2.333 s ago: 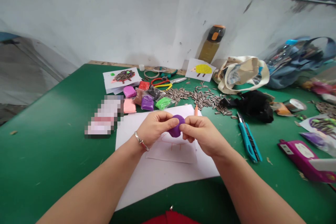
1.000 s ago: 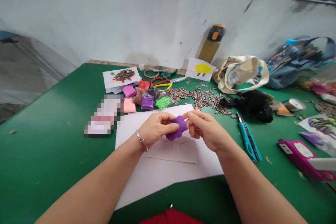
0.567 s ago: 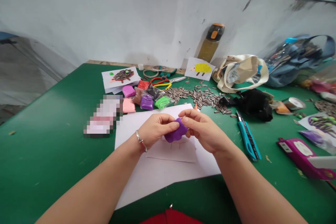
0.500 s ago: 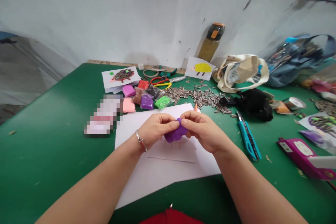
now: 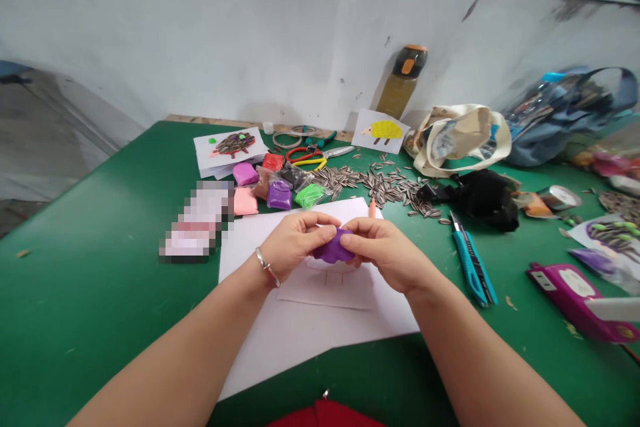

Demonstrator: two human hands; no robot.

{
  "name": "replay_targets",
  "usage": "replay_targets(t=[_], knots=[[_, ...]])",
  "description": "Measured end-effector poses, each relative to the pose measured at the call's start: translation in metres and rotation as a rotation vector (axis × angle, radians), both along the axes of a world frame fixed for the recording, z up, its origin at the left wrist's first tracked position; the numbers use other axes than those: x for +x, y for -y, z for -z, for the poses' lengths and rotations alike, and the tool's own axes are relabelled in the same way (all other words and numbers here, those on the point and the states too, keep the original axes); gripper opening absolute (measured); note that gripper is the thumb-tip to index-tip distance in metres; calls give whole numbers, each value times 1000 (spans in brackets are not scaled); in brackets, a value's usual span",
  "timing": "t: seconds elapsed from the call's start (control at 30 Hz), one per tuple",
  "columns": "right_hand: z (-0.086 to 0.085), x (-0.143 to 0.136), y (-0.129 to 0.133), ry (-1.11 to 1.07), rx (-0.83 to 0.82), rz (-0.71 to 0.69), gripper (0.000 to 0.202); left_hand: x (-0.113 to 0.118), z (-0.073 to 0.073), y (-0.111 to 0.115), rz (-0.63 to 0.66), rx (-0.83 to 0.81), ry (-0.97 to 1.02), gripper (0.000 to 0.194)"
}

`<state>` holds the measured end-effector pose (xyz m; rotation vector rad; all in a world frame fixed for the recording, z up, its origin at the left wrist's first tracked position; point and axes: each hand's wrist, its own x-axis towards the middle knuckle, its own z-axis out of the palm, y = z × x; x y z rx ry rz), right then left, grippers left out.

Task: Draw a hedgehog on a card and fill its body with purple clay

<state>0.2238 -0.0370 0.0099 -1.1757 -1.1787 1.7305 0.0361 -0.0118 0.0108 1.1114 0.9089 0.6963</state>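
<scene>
A flattened piece of purple modelling clay (image 5: 332, 248) with a wavy edge is pinched between both hands above the paper. My left hand (image 5: 299, 240), with a silver bracelet at the wrist, grips its left side between thumb and fingers. On the other side my right hand (image 5: 383, 247) has its thumb pressed on the clay, with some fingers hidden behind. Below lies a small white card (image 5: 325, 293) bearing a thin line drawing, partly covered by the hands, on larger white paper (image 5: 265, 340). An orange marker (image 5: 373, 207) shows just beyond my right hand.
Packets of coloured clay (image 5: 279, 194) and sunflower seeds (image 5: 395, 185) lie beyond the paper, near scissors (image 5: 335, 152). A phone (image 5: 197, 221) is on the left. To the right are a teal utility knife (image 5: 473, 263), a magenta device (image 5: 575, 300) and a cloth bag (image 5: 463, 140).
The purple clay has been turned and tilted between my fingers, so its lower edge sits higher and more of the drawing shows. Both hands have shifted only slightly.
</scene>
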Motion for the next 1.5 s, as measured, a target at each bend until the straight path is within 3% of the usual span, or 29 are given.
replay_targets(t=[0.17, 0.4, 0.6, 0.8, 0.97, 1.17, 1.33, 1.5], knots=[[-2, 2, -1, -5, 18, 37, 21, -1, -2, -1, 26, -37, -5, 42], [-2, 1, -1, 131, 58, -5, 24, -2, -3, -2, 42, -11, -77, 27], [-1, -3, -1, 131, 96, 87, 22, 0, -3, -3, 13, 14, -77, 34], [-3, -2, -1, 164, 149, 57, 25, 2, -6, -2, -18, 74, -121, 29], [-1, -7, -1, 209, 196, 114, 25, 3, -7, -1, -31, 103, -107, 26], [-3, -6, -1, 221, 243, 118, 26, 6, -2, 0, -70, 92, -45, 35], [-2, -4, -1, 191, 234, 124, 25, 5, 0, 1, -83, 31, -8, 41], [0, -5, -1, 135, 177, 118, 21, 4, -2, -1, -117, 91, -66, 28]])
